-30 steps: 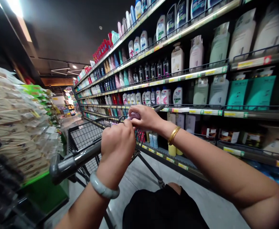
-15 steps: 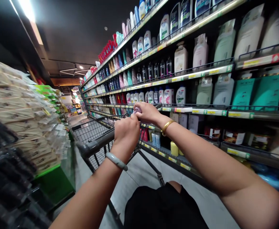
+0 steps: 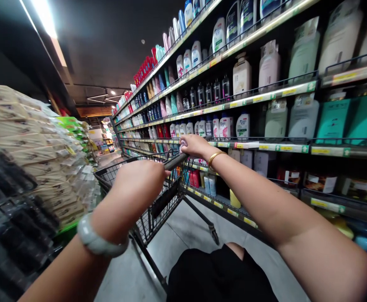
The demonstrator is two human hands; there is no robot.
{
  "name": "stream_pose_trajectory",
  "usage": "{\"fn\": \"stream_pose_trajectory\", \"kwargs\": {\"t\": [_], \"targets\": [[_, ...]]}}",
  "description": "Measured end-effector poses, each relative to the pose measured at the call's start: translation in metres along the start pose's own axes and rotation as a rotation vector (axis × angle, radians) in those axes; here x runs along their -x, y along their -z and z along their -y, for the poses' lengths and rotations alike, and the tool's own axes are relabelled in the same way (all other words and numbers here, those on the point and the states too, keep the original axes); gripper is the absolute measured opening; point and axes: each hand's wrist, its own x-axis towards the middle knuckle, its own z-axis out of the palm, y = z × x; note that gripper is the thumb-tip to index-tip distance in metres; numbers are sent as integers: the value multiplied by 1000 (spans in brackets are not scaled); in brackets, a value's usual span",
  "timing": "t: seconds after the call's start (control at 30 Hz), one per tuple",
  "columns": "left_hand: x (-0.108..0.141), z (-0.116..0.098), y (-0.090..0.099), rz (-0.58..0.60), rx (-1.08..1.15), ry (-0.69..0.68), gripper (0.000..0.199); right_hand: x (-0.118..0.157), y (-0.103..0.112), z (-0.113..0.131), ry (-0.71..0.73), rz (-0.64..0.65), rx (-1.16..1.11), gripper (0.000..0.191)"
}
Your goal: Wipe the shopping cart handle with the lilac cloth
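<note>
Curling closed around a small pale-purple item (image 3: pixel 183 145), the right hand (image 3: pixel 197 147) rests at the right part of the handlebar (image 3: pixel 177 161) of a black wire shopping cart (image 3: pixel 164 200). The left hand (image 3: pixel 139 178) is over the left part of the handlebar, back of the hand toward the view; its fingers are mostly hidden, so whether it grips the bar cannot be told. A pale gray-green bangle (image 3: pixel 100 240) circles the left wrist, a gold bangle (image 3: pixel 215 160) the right.

The cart stands on the gray tiled floor (image 3: pixel 186 233), between the shelving on the right and the stacked beige packages (image 3: pixel 10 121) on the left. Pump bottles, including a cream pump bottle (image 3: pixel 241 77), and rows of shampoo bottles (image 3: pixel 225 127) stand along the shelves (image 3: pixel 265 97), above yellow price labels. Black clothing (image 3: pixel 224 277) and a knee show below.
</note>
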Motion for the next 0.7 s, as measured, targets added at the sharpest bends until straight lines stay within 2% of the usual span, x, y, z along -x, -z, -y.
{"fn": "stream_pose_trajectory", "kwargs": {"t": [0.07,0.17,0.3,0.37,0.57,0.7], "targets": [[1,15,-4,39,122,52,49,2,0,5,-13,-19,-2,24],[-3,24,-15,39,214,77,56,14,1,25,16,-35,-51,19],[-8,19,-23,-21,219,86,51,38,5,59,253,-83,-190,17],[-9,17,-23,-31,226,92,49,44,6,66,311,-102,-216,16],[-17,8,-24,-45,240,135,47,28,-2,47,110,-91,-121,24],[-31,0,-30,-59,257,111,46,11,-8,38,72,-65,-50,25]]}}
